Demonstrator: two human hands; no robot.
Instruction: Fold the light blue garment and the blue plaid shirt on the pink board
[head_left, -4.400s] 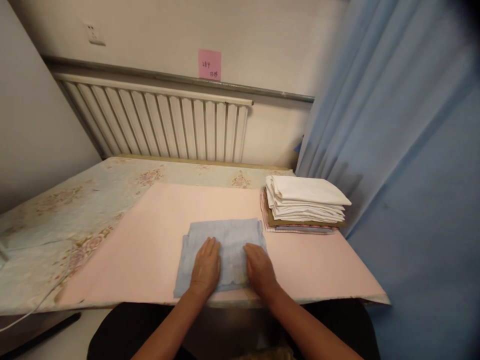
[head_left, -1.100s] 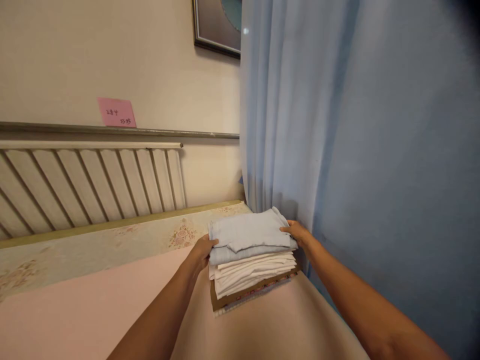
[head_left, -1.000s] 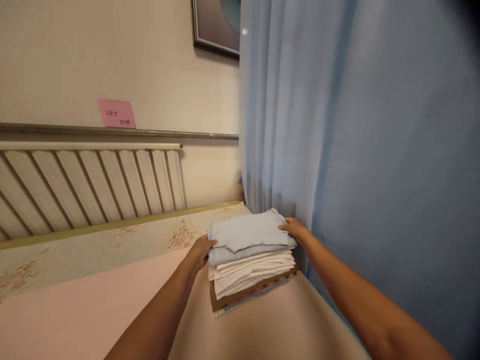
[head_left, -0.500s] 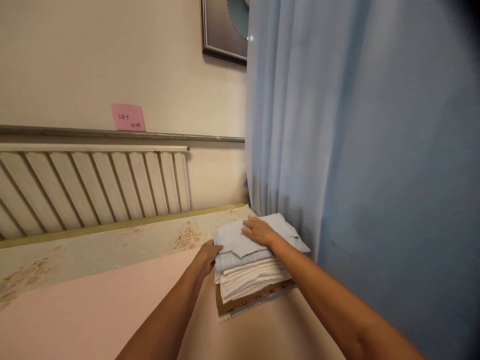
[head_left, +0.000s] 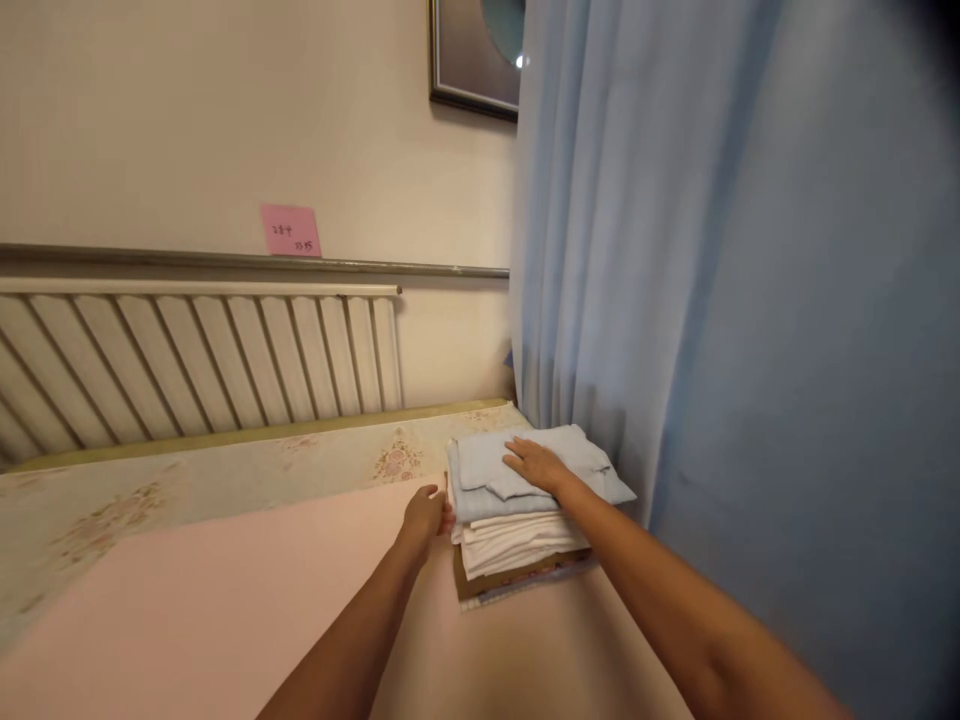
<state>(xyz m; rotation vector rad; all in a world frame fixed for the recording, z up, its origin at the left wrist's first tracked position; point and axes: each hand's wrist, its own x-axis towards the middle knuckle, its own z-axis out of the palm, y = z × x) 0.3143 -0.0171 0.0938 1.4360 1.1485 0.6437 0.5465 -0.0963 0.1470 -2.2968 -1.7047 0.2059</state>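
A neat stack of folded cloths lies on the pink sheet. On top is a folded light blue garment (head_left: pixel 480 468), a shirt by its look. White folded cloths (head_left: pixel 510 545) come below it, then a brown cloth (head_left: pixel 472 583) with a red pattern along its edge and a pale checked piece at the bottom. My right hand (head_left: pixel 536 466) lies flat on the light blue garment, fingers spread. Beside the stack's left edge is my left hand (head_left: pixel 427 515), thumb and fingers apart and slightly bent; its fingertips are close to the side of the stack, perhaps touching it.
The pink sheet (head_left: pixel 247 590) covers a floral mattress (head_left: pixel 300 450). Behind it stand a white radiator (head_left: pixel 247 350) and a wall pipe (head_left: pixel 375 266) with a pink note (head_left: pixel 291 231) above. A blue curtain (head_left: pixel 600 250) hangs close on the right, partly covering a framed picture (head_left: pixel 472 90).
My left hand has let go of the light blue garment's left edge and moved slightly away. The garment's edge now lies flatter. My right hand stays on top. The view has shifted slightly left.
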